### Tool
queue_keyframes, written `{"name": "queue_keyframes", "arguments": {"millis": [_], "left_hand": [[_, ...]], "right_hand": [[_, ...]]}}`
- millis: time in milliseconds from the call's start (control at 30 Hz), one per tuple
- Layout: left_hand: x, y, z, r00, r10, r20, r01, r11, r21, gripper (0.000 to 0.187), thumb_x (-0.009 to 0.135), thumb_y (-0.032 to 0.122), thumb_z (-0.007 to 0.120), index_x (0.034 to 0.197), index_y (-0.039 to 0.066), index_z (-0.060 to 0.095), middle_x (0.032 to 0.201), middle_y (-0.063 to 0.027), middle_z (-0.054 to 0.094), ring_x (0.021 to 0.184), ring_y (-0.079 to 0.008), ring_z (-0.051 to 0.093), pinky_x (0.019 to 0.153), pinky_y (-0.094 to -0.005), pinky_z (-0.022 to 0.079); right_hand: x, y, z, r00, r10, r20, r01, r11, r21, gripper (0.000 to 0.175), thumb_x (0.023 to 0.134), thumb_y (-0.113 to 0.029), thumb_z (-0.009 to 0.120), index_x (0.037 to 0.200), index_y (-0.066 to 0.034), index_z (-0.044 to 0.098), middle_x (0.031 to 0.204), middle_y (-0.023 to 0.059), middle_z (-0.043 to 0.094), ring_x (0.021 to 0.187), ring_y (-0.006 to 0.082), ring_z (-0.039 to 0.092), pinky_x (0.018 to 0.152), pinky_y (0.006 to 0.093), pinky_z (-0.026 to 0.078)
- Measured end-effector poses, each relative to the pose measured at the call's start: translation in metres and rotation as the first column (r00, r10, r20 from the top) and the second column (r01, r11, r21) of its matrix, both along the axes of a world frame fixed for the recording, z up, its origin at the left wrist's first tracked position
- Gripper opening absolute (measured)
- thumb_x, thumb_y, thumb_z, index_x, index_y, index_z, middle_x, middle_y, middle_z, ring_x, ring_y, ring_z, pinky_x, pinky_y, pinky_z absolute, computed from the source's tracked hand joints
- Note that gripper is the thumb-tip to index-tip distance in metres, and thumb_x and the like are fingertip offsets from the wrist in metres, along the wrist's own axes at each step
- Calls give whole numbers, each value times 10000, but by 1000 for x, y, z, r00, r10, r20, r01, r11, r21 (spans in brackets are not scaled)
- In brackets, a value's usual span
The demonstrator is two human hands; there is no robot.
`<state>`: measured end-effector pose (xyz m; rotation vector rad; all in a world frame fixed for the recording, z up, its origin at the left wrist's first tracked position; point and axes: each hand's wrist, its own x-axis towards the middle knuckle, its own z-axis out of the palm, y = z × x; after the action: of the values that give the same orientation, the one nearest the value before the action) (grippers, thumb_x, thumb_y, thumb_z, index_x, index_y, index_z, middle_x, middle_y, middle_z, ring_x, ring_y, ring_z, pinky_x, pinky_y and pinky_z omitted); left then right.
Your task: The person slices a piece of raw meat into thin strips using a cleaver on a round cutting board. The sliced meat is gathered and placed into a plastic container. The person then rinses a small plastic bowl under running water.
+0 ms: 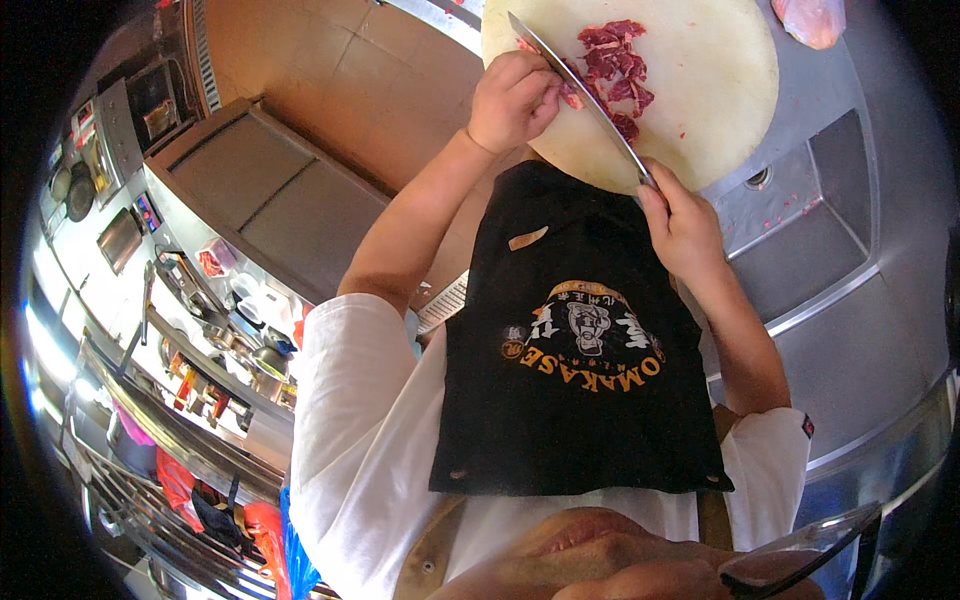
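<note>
On a round, pale chopping board (720,82) lies a loose row of dark red raw meat slices (615,60). My right hand (682,225) grips the handle of a long-bladed kitchen knife (598,112), whose blade slants across the board towards the upper left. Close against the blade's left side, my left hand (517,101) has its fingers curled on a piece of raw meat (571,99). Fingers and blade partly hide that piece. More meat shows behind the blade, near the knife's tip.
Right of the board, a steel sink (787,247) with a drain and scattered red bits is set into the metal counter (817,337). A pinkish wrapped item (814,21) lies at the upper right. On the left are a low brown-topped unit (255,195) and a cluttered worktop with utensils.
</note>
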<state>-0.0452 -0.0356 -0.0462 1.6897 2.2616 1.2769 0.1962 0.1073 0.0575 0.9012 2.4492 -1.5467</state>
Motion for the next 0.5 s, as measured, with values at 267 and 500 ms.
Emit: {"name": "queue_keyframes", "arguments": {"millis": [267, 500], "left_hand": [[1, 2, 7, 999, -40, -18, 40, 999, -22, 213, 761, 43, 756, 962, 81, 697, 1056, -100, 682, 934, -339, 649, 832, -429, 531], [-7, 4, 11, 993, -99, -67, 95, 994, -61, 219, 775, 39, 747, 972, 96, 671, 1042, -104, 695, 1039, -333, 643, 970, -473, 471]], "right_hand": [[-123, 5, -45, 994, -4, -109, 17, 993, 117, 366, 1044, -374, 610, 1344, -168, 652, 908, 159, 742, 842, 380, 720, 699, 443, 561], [-34, 9, -24, 884, -446, -138, 337, 814, -472, 404, 1097, -390, 541, 1372, -105, 620, 733, 44, 631, 557, 170, 575, 537, 308, 467]]}}
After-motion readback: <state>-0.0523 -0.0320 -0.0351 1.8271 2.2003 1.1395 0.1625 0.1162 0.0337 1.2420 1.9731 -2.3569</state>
